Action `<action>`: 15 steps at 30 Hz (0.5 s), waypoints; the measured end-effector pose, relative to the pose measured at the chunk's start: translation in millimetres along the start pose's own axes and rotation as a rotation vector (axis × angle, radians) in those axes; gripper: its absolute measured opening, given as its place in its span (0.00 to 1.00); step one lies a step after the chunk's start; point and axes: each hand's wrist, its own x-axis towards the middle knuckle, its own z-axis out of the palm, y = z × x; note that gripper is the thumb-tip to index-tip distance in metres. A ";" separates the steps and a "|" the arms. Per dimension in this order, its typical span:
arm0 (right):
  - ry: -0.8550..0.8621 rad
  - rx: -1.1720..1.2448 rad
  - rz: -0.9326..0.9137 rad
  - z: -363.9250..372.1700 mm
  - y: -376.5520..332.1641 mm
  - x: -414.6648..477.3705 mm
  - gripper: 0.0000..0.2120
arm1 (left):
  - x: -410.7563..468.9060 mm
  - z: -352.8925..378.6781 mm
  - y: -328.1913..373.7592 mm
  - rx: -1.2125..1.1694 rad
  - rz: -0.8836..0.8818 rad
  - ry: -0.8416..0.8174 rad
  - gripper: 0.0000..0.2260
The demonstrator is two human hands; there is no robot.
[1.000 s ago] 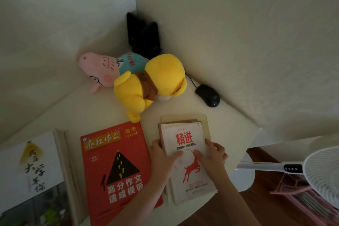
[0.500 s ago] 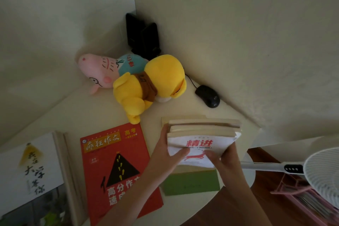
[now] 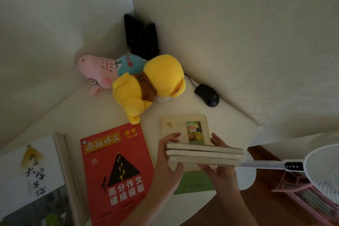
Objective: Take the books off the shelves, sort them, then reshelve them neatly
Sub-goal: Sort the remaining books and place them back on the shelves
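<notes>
Stack of three pale paperback books [image 3: 203,154], page edges facing the camera, covers hidden; left hand [image 3: 167,161] and right hand [image 3: 222,171] grip its ends, holding it above a beige picture-cover book [image 3: 183,126]; flat green book [image 3: 194,182] beneath the stack, mostly covered; large red softcover book [image 3: 117,170] left of the stack, lower edge cut off; yellow plush toy [image 3: 146,86] beyond the stack; all on a white table [image 3: 91,112].

The red book [image 3: 117,170] reads "疯狂作文" on a yellow banner near its top, "高考" in its upper right corner, and "高分作文速成模板" in white across its lower half. Left of it, the white book [image 3: 27,170] bears brush characters including "大学". Beyond it, the pink plush [image 3: 95,71] wears red characters too blurred to read. Right of it, the beige book [image 3: 176,124] has print too small to read.
</notes>
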 end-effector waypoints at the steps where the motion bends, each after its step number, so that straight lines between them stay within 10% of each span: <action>1: -0.003 -0.050 -0.014 -1.7 7.4 -3.5 0.32 | 0.8 -2.7 -4.4 0.028 -0.009 -0.026 0.27; 15: -0.185 -0.305 0.284 -9.9 13.6 35.9 0.27 | 22.2 -19.4 -28.0 0.350 -0.252 -0.054 0.24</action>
